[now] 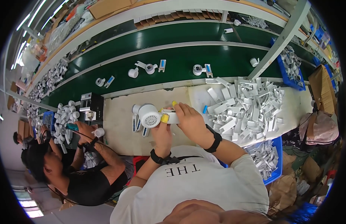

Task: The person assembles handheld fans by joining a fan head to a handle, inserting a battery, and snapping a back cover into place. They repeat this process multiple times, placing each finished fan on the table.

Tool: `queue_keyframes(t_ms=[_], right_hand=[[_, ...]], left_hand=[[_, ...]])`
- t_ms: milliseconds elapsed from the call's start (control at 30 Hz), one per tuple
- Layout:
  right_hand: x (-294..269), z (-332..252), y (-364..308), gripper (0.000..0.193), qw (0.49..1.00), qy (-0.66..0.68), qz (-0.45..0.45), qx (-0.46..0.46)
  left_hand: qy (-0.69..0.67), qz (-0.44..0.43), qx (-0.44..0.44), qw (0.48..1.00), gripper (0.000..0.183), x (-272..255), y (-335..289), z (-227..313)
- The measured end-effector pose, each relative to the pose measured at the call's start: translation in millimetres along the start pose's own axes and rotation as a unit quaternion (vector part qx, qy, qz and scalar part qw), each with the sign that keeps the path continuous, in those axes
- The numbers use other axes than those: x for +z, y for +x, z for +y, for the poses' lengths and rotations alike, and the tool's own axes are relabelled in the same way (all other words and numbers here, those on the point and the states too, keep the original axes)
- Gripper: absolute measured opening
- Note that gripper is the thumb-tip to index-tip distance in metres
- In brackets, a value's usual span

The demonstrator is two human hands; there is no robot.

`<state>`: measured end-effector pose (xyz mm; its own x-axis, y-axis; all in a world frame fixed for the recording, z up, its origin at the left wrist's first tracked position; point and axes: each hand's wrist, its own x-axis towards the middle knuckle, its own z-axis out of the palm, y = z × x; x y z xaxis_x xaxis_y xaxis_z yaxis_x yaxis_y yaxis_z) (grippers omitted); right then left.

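Observation:
A white plastic device with a round grilled head [150, 116] is between my hands, above the pale worktable [120, 143]. My left hand [161, 140] closes around it from below, with a yellow-covered thumb pressed near the neck. My right hand [190, 121] grips the white handle piece [172, 117] that extends rightward from the head; one of its fingers also has a yellow cover. Whether handle and head are fully joined, I cannot tell. Partly hidden beneath the head are several white pieces with blue strips [145, 131].
A large heap of white plastic parts [247, 106] covers the table's right side, with a blue bin [272, 160] of more below. Beyond runs a green conveyor [180, 63] carrying some parts. A black machine [91, 108] and a co-worker [83, 171] are at the left.

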<state>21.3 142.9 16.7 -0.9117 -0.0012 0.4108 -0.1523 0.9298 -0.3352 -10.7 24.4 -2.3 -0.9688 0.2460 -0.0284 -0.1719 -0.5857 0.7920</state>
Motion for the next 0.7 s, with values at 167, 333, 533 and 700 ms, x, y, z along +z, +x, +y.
queue_keyframes(t_ms=[167, 333, 533, 700], right_hand=[[1, -8, 4, 0.072, 1.0, 0.0, -0.003, 0.025], [-11, -2, 15, 0.066, 0.992, 0.104, 0.042, -0.062], [-6, 24, -12, 0.039, 0.821, 0.511, -0.172, 0.19], [1, 11, -13, 0.029, 0.749, 0.612, -0.081, 0.242]], left_hand=[[-0.014, 0.028, 0.025, 0.999, 0.03, 0, 2, -2], [-0.011, 0.003, 0.025, 1.0, 0.032, -12, 14, 6], [-0.071, -0.039, 0.029, 0.996, 0.031, -20, 16, 17], [-0.055, -0.035, 0.009, 0.998, 0.031, -9, 15, 13]])
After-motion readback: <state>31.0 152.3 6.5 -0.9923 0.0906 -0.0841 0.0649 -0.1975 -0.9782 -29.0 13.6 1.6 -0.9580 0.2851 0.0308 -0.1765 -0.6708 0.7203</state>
